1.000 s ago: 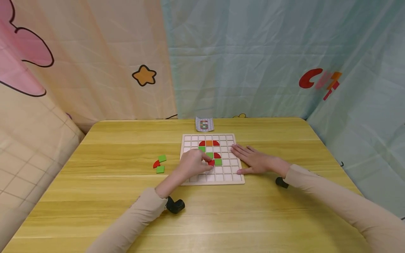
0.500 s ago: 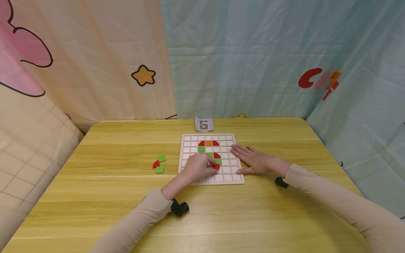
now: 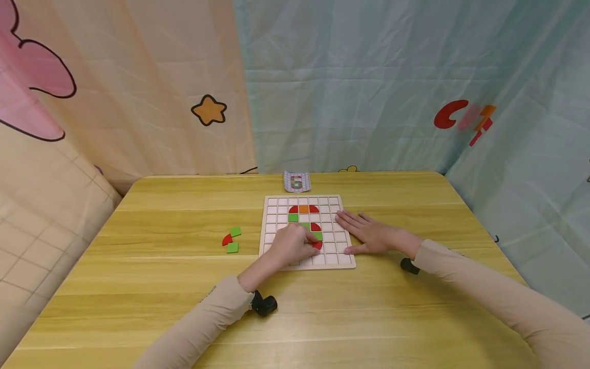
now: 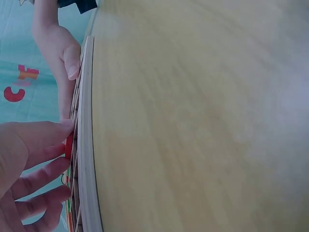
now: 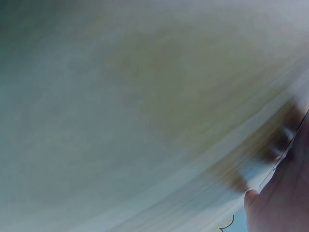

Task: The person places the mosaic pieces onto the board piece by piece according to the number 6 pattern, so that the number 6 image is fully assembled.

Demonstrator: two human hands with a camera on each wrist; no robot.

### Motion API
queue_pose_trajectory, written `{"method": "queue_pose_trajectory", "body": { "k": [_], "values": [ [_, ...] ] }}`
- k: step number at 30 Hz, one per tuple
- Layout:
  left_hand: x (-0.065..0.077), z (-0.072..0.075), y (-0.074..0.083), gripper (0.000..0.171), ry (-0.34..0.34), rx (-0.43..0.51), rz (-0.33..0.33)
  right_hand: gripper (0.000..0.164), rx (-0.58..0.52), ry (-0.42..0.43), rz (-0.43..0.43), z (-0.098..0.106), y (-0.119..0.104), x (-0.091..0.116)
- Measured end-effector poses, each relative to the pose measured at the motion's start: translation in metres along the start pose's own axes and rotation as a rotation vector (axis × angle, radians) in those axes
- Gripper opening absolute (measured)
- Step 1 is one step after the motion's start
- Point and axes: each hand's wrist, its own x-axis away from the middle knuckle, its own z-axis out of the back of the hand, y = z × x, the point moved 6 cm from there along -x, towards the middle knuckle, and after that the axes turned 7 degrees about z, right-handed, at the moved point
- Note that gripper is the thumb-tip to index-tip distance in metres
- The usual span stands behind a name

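A wooden grid board [image 3: 331, 259] lies on the table, and my left hand [image 3: 290, 244] reaches over its lower middle. Thumb and index finger pinch a red quarter-circle tile [image 3: 318, 245] at a cell just below a green tile [image 3: 317, 236]. The left wrist view shows this red tile [image 4: 69, 146] upright between the fingertips, at the board's surface. My right hand [image 3: 369, 234] lies with spread, straight fingers on the board's right edge. Red, orange and green tiles sit in cells higher up, including an orange square [image 3: 303, 209]. My left hand hides some cells.
Left of the board lie two green tiles [image 3: 235, 231] and a red quarter-circle tile [image 3: 227, 239]. Behind the board stands a small patterned card [image 3: 297, 181] with a coloured grid figure. Printed curtains [image 3: 341, 102] hang behind the table [image 3: 152, 220].
My left hand has moved slightly right and toward me with the red tile, from beside the green tile to the cell below it. The right hand has stayed still.
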Motion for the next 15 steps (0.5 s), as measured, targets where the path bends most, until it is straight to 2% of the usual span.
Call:
{"method": "queue_pose_trajectory", "body": {
  "k": [15],
  "values": [
    [0.0005, -0.0015, 0.0, 0.019, -0.008, -0.018, -0.009, 0.091, 0.009, -0.006, -0.006, 0.0008, 0.0005, 0.0007]
  ]
}}
